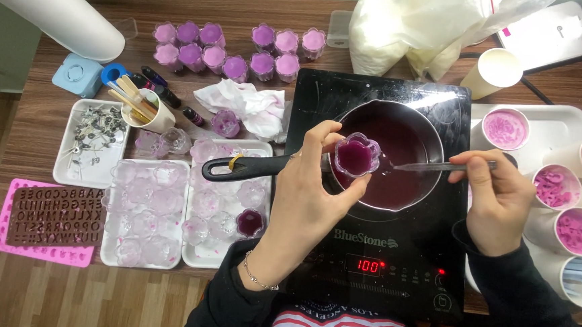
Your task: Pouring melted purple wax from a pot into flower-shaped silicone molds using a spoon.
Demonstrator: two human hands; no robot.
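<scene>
My left hand holds a small clear flower-shaped cup filled with dark purple liquid, above the near left rim of a black saucepan. The pan holds dark purple liquid and sits on a black induction cooktop; its black handle points left. My right hand grips a metal spoon whose tip reaches toward the cup over the pan.
Two white trays of empty clear cups, one filled, lie left of the cooktop. Filled purple cups stand at the back. A wick tray, letter moulds, a cup of sticks, a stained tissue, paper cups and a white bag surround it.
</scene>
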